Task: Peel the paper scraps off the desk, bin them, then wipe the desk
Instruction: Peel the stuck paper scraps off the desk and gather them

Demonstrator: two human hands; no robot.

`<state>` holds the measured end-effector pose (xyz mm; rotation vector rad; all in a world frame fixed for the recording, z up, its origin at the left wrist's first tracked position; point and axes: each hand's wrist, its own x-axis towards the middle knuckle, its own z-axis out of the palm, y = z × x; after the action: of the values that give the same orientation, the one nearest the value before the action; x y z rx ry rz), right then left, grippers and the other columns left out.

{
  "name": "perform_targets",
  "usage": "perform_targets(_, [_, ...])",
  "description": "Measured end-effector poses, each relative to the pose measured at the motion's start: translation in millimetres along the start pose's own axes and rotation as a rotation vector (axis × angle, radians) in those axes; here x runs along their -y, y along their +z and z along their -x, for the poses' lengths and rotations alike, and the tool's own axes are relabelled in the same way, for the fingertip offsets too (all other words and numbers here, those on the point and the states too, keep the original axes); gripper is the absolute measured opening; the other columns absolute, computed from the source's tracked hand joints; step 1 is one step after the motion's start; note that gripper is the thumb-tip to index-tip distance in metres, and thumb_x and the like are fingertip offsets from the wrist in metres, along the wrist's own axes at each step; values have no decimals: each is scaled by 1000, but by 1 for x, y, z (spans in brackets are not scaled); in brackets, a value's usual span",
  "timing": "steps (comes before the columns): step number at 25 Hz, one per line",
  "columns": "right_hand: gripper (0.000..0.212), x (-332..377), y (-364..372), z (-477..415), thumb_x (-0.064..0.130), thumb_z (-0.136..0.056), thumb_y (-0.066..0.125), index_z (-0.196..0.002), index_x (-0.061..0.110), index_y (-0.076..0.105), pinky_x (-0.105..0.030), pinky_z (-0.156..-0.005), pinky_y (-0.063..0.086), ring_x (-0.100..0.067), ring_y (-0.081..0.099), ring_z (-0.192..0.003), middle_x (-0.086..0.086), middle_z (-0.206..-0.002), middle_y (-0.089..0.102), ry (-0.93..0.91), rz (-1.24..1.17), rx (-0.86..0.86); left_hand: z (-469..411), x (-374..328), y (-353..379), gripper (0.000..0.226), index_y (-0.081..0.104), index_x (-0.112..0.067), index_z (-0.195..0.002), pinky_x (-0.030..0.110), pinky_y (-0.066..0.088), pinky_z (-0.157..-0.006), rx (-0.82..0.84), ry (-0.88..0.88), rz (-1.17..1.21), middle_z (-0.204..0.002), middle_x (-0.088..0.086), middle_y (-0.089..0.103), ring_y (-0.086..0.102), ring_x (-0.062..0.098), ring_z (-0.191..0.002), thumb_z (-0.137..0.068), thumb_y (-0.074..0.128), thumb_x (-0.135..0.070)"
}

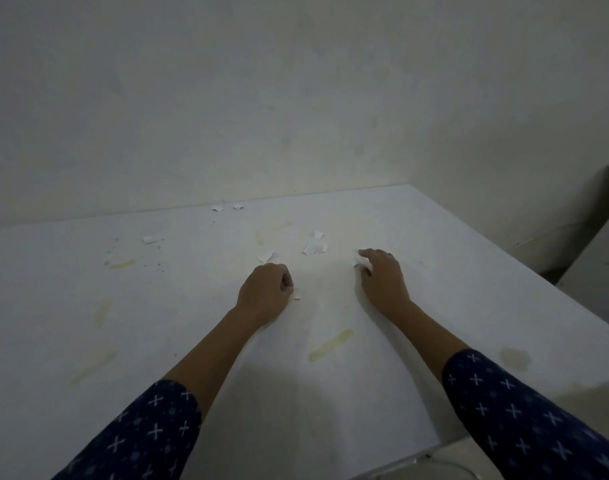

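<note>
Midway through peeling: left hand (266, 287) pinching a scrap (297, 294), right hand (382, 275) fingers (369, 253) clutching gathered scraps (360, 263); next, lifting it cleanly.

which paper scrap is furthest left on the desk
The curled scrap lying alone, well left of the left hand; every other scrap sits further right.

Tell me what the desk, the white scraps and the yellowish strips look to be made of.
Desk: smooth matte white board, maybe laminate; flat and even, with no grain showing.
Scraps: thin white paper; torn edges, curled corners, and one seems lined.
Strips: probably old tape or glue residue; flat, yellowed, half-transparent bands on the surface.
</note>
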<state>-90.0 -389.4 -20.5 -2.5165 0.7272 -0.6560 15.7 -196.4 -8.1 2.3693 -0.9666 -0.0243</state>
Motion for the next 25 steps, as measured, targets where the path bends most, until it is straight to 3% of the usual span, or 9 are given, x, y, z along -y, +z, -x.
perform_targets(2, [34,-1,6,-11,5,-88,50,-120,2,59,-30,-98,38,-31,53,-117,-13,-121,62,-21,32,27,-1,1,2,8,60,-13,-78,30,46,-67,-52,15,31,-79,4,62,57,21,-75,-84,56,-10])
perform_targets(4, [27,-2,12,-18,3,-86,50,-109,2,64,-29,-89,41,-30,56,-107,-12,-108,65,-21,48,31,-2,0,3,9,57,-12,-76,28,45,-65,-130,0,143,-74,5,61,57,19,-68,-84,55,-8])
perform_targets(7, [15,0,15,-21,7,-88,53,-85,4,68,-22,-71,36,-24,58,-87,-9,-85,65,11,-30,-34,0,-6,-4,11,58,-12,-71,13,42,-59,-196,-34,266,-64,-4,57,53,5,-59,-79,61,-5])
perform_targets(12, [11,25,9,-7,8,-86,60,-81,3,69,-6,-60,38,-11,53,-62,-8,-71,66,75,-289,-146,6,-5,-19,10,64,-9,-69,2,38,-55,-232,-48,322,-55,-9,53,50,1,-56,-72,65,0])
perform_targets(15, [6,51,7,5,9,-83,63,-85,12,68,-20,-64,44,-16,58,-58,-5,-60,62,105,-421,-123,10,-3,-22,9,67,-6,-72,2,38,-54,-232,-80,354,-55,-8,53,51,3,-57,-70,67,3])
perform_targets(17, [13,71,3,14,5,-81,61,-80,15,69,-24,-62,46,-16,57,-54,-2,-56,61,85,-481,-52,15,-2,-24,9,68,-5,-72,5,39,-55,-245,-96,363,-57,-8,55,53,4,-58,-70,67,4])
perform_targets(19, [23,88,3,27,0,-80,56,-79,15,74,-22,-59,42,-14,55,-57,2,-60,61,-34,-420,52,19,-1,-25,8,68,-4,-73,12,41,-58,-253,-99,366,-61,-2,60,56,10,-61,-71,67,3])
perform_targets(22, [32,106,12,45,9,-91,47,-105,21,72,-23,-70,35,-20,57,-85,-4,-94,58,-240,51,253,25,2,-23,7,69,-3,-75,13,40,-61,-253,-92,330,-75,10,68,58,15,-67,-72,66,3])
perform_targets(25, [32,113,15,54,19,-98,42,-123,23,62,-27,-72,37,-28,59,-98,-8,-116,53,-218,313,361,31,5,-19,11,68,-4,-76,10,38,-60,-271,-99,298,-79,12,70,57,13,-68,-74,61,4])
